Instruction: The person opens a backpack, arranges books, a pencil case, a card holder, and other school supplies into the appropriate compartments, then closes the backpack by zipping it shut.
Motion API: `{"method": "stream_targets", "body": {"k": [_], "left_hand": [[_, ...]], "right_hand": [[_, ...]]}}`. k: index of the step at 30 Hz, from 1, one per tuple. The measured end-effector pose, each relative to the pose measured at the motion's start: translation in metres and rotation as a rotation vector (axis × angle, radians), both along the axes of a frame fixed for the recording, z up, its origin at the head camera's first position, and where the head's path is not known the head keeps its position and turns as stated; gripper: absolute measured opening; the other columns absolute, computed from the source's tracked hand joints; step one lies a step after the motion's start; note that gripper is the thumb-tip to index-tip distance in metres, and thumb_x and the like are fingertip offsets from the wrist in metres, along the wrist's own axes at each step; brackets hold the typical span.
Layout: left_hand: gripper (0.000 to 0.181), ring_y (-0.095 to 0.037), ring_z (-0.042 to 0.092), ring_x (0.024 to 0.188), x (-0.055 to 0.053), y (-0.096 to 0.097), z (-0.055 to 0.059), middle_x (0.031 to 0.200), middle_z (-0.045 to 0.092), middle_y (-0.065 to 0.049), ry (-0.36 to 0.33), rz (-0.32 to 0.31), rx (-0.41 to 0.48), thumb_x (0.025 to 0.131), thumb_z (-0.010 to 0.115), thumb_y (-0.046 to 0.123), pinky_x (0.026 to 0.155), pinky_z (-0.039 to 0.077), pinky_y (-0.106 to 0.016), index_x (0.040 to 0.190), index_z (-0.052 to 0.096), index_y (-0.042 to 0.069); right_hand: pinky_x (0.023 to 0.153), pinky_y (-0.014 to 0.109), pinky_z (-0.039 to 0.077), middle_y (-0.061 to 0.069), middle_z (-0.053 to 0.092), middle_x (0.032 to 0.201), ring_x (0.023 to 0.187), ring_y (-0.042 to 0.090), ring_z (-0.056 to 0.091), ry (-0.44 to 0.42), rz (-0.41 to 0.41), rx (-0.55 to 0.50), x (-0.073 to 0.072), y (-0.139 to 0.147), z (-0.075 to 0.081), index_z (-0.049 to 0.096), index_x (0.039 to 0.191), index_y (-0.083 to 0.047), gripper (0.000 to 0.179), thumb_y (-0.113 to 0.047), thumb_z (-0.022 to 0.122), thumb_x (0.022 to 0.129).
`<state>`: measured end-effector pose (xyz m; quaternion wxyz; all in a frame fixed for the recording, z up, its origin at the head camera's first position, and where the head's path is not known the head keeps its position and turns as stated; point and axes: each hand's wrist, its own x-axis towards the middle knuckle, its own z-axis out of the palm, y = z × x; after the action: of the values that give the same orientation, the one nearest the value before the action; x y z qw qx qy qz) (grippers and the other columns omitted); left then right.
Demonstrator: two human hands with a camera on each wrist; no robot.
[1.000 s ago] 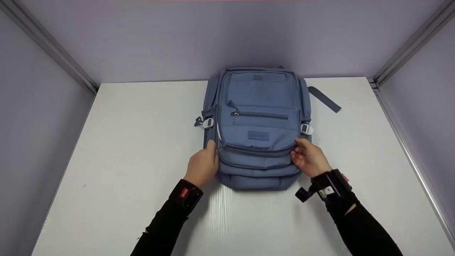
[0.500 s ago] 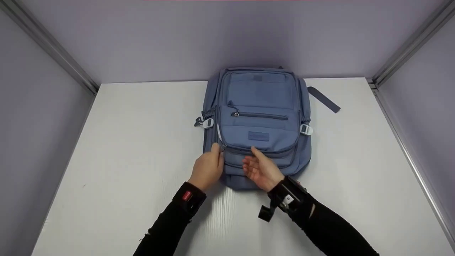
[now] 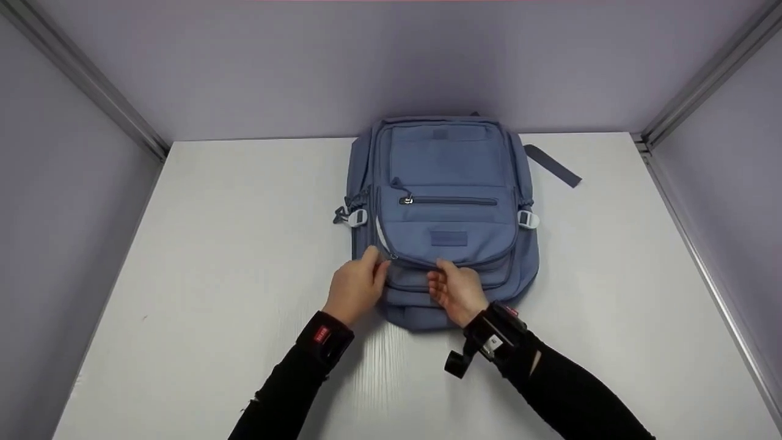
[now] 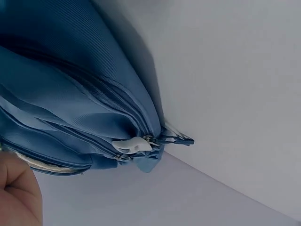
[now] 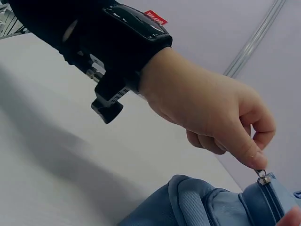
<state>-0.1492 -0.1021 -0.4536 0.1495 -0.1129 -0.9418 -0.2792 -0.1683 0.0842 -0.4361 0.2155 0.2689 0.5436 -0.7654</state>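
Observation:
A blue backpack (image 3: 452,162) lies front side up on the table. My left hand (image 3: 354,290) is at the lower left corner of its curved front pocket. In the right wrist view, the thumb and finger of that left hand (image 5: 207,106) pinch a small metal zipper pull (image 5: 262,175). The right hand (image 3: 457,293) is at the pocket's lower edge, thumb on the seam and fingers curled below, gripping the fabric. White lining (image 3: 382,235) shows along the pocket's left side. The left wrist view has part of the left hand (image 4: 19,193) beside the bag's flank.
White buckles (image 3: 357,218) sit on both sides of the bag, and a dark strap (image 3: 553,166) trails to its right. The white table (image 3: 244,244) meets a grey back wall (image 3: 275,67) and side panels. A short zipper (image 3: 452,201) crosses the bag's front.
My right hand has left the bag's right edge and come leftward to the middle of the front pocket's lower edge. The left hand has shifted slightly right; the bag has moved a little.

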Motion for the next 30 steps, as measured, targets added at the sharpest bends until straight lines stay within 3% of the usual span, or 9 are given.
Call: {"method": "stream_targets", "body": {"k": [4, 10, 23, 27, 30], "left_hand": [[0.023, -0.024, 0.055, 0.048, -0.011, -0.009, -0.002, 0.055, 0.054, -0.008, 0.069, 0.052, -0.077, 0.097, 0.062, 0.017, 0.045, 0.042, -0.038, 0.083, 0.046, 0.007], [0.021, -0.031, 0.061, 0.049, -0.039, -0.020, -0.005, 0.057, 0.060, -0.014, 0.121, 0.142, -0.170, 0.096, 0.063, 0.017, 0.045, 0.046, -0.045, 0.087, 0.049, 0.004], [0.017, -0.037, 0.067, 0.059, -0.103, -0.013, -0.001, 0.066, 0.065, -0.021, 0.015, 0.314, -0.204, 0.099, 0.057, 0.015, 0.052, 0.054, -0.049, 0.093, 0.051, 0.001], [0.016, -0.037, 0.067, 0.059, -0.111, -0.014, -0.006, 0.066, 0.065, -0.020, 0.016, 0.351, -0.220, 0.099, 0.056, 0.014, 0.053, 0.054, -0.049, 0.092, 0.052, 0.000], [0.017, -0.038, 0.068, 0.063, -0.109, -0.016, -0.007, 0.070, 0.066, -0.021, 0.004, 0.371, -0.198, 0.097, 0.058, 0.015, 0.055, 0.055, -0.049, 0.092, 0.055, -0.001]], "right_hand": [[0.056, 0.017, 0.047, -0.002, 0.058, 0.066, 0.061, 0.008, 0.053, 0.012, 0.007, -0.002, 0.003, 0.004, 0.000, 0.047, 0.119, 0.003, 0.024, -0.015, 0.046, 0.103], [0.055, 0.016, 0.047, -0.003, 0.058, 0.065, 0.059, 0.007, 0.053, 0.026, 0.005, -0.024, 0.006, 0.005, -0.002, 0.051, 0.101, -0.002, 0.013, -0.014, 0.047, 0.102], [0.053, 0.017, 0.045, -0.002, 0.057, 0.064, 0.057, 0.008, 0.052, 0.035, -0.007, -0.059, 0.012, 0.001, -0.008, 0.058, 0.090, -0.001, 0.020, -0.014, 0.048, 0.102], [0.053, 0.017, 0.045, -0.002, 0.057, 0.064, 0.057, 0.008, 0.052, 0.032, 0.004, -0.061, 0.014, -0.002, -0.011, 0.059, 0.089, 0.000, 0.021, -0.014, 0.048, 0.102], [0.054, 0.017, 0.046, -0.002, 0.057, 0.065, 0.058, 0.008, 0.052, 0.027, 0.035, -0.068, 0.014, -0.002, -0.013, 0.059, 0.089, 0.000, 0.023, -0.015, 0.048, 0.103]]}}
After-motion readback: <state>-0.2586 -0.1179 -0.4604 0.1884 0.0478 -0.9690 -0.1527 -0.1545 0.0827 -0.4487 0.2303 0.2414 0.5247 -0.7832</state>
